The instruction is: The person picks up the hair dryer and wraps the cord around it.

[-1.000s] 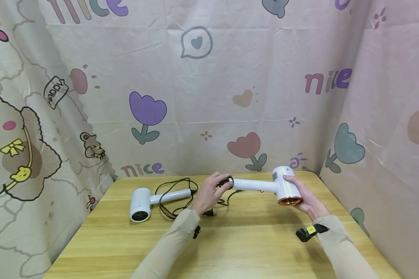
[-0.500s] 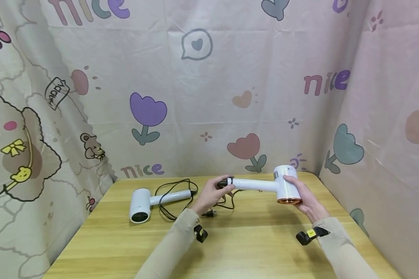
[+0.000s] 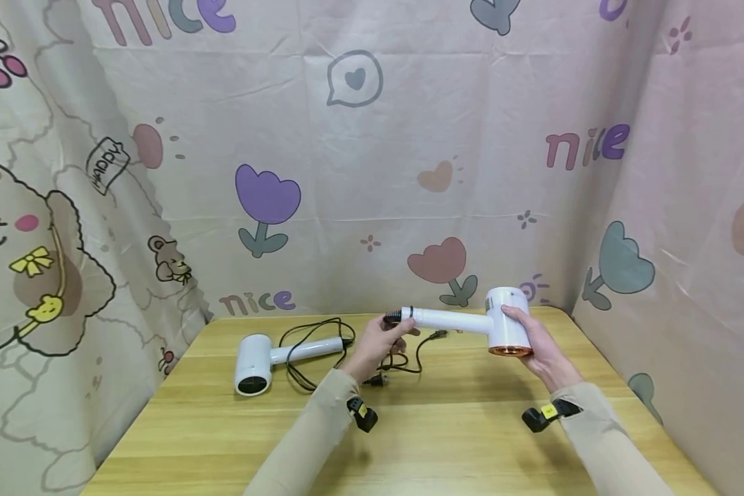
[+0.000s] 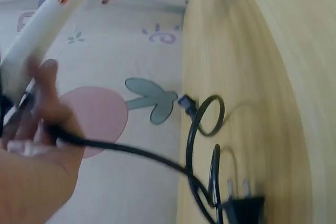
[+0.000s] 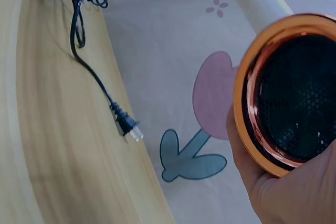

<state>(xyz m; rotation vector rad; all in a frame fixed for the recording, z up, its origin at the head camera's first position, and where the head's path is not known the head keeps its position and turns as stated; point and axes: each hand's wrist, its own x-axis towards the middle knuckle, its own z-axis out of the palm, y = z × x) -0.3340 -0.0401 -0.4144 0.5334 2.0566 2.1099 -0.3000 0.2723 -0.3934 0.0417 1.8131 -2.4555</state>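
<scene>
A white hair dryer (image 3: 452,320) with a copper-coloured ring is held level above the table, its handle to the left. My right hand (image 3: 542,348) grips the dryer's wide head; the right wrist view looks onto its dark round grille (image 5: 299,98), with my thumb along the rim. At the handle's far end my left hand (image 3: 372,348) pinches the tip beside the black cord sleeve (image 3: 393,317). From that hand a black cord (image 4: 131,151) runs down to the table. Some left fingers are blurred or behind the handle in the left wrist view.
A second white hair dryer (image 3: 253,362) lies on the left of the wooden table (image 3: 446,441), its black cord (image 3: 294,372) looped around its handle. Plugs lie on the wood, one a two-pin plug (image 5: 125,123). A patterned cloth (image 3: 347,172) hangs behind.
The held dryer has risen slightly, its handle end most. My left fingers have shifted from over the handle's tip to beneath and behind it. More trailing cord shows below.
</scene>
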